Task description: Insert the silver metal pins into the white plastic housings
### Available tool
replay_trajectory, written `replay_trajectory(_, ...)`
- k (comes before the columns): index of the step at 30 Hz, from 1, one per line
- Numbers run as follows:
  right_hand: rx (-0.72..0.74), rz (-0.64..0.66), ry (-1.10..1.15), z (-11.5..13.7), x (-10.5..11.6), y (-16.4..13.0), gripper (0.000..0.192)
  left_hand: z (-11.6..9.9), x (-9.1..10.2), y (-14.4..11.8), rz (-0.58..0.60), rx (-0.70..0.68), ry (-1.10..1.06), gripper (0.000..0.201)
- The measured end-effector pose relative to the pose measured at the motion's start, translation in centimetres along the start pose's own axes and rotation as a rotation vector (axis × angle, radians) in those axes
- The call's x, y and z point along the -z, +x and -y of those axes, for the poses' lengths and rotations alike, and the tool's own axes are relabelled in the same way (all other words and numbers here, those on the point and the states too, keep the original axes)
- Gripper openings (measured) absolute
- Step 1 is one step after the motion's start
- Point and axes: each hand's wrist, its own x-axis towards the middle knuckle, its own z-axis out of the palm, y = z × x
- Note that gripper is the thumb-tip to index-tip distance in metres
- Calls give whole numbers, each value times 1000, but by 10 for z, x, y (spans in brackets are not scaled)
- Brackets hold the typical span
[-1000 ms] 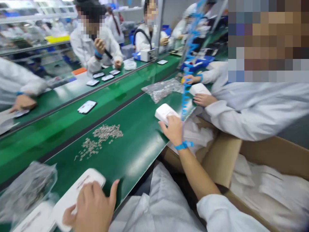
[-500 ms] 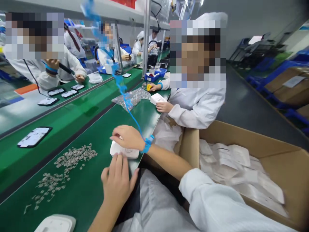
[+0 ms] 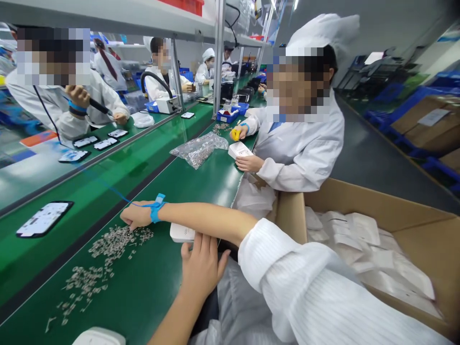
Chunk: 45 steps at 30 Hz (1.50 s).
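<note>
My right hand (image 3: 138, 214), with a blue strap (image 3: 157, 208) around its wrist, is at the far edge of a pile of small metal parts (image 3: 113, 243). Its fingers are bent together and point down into the pile; whatever is between them is hidden. Under my right forearm lies a white plastic housing (image 3: 180, 233) with small holes in its face, partly covered. My left hand (image 3: 201, 263) rests on the near side of this housing, fingers stretched out and thumb apart. Another white housing (image 3: 98, 337) sits at the bottom edge, cut off by the frame.
A co-worker's hand (image 3: 249, 163) holds a white housing (image 3: 240, 150) beyond my arm. A clear bag of metal parts (image 3: 201, 147) lies nearby. Black-framed panels (image 3: 45, 219) sit on the green belt to the left. A cardboard box (image 3: 391, 201) of wrapped white pieces stands at right.
My right hand has moved left from above the housing to the metal parts. My left hand stays on the housing, with its fingers still stretched out.
</note>
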Motion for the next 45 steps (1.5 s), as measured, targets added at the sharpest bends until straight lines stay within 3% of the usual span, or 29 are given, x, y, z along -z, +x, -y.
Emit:
replay_trajectory(5,-119,15,108,-6,5,5,27,0,-4,-5,-34,35,26,40)
replay_trajectory(16,-160,-189,135,-15,11,-10,9,-3,0,-5,-49,68,179,53)
replay_trajectory(21,-218,-205,112,-21,14,-15,18,0,2,-3,-68,54,197,53)
replay_trajectory(27,-257,-300,106,-22,14,-37,14,-8,10,-3,14,114,172,57)
replay_trajectory(32,-207,-395,126,-22,19,-81,12,-10,5,-7,28,160,204,63)
replay_trajectory(37,-239,-741,333,-3,-3,-165,9,-11,1,-9,37,181,221,64)
replay_trajectory(41,-264,-701,312,5,-28,-202,14,-11,3,-6,36,162,185,63)
replay_trajectory(45,-229,-644,269,4,-36,-200,14,-11,5,-4,54,173,151,62)
